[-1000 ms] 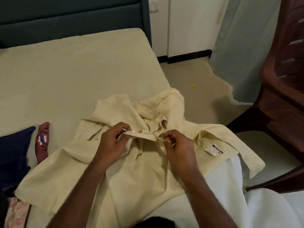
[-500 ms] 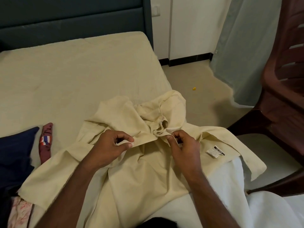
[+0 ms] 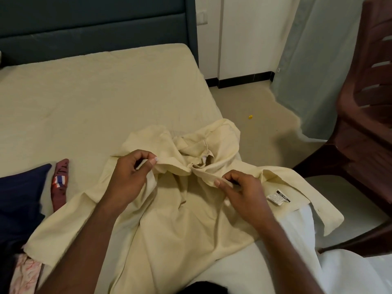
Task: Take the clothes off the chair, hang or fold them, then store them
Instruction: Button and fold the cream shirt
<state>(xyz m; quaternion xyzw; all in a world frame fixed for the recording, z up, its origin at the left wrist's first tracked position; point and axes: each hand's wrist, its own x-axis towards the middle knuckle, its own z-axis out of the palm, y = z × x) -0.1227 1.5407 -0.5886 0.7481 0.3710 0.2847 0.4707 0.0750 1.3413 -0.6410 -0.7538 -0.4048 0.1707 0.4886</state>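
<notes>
Clothes piled at the near left edge of the bed: dark blue, maroon with a striped tag, pink print. Just right of them, shirt spread over the near corner of the bed, collar end crumpled toward the far side, one sleeve trailing off the right edge. Left hand pinching the left front edge near the collar, fingers clamped on the cloth. Right hand pinching the right front edge, fingers curled tight on it. Label lying face up just right of that hand. Chair at far right, seat apparently bare, though only partly in view.

Likely step: squaring the front before folding. Best done by drawing both edges gently apart and toward the near side, then laying them flat and aligned; smoothing the bunched collar next; bringing the hanging sleeve back onto the bed before any fold. Risk otherwise: creases locked in, or the shirt sliding off the corner.
</notes>
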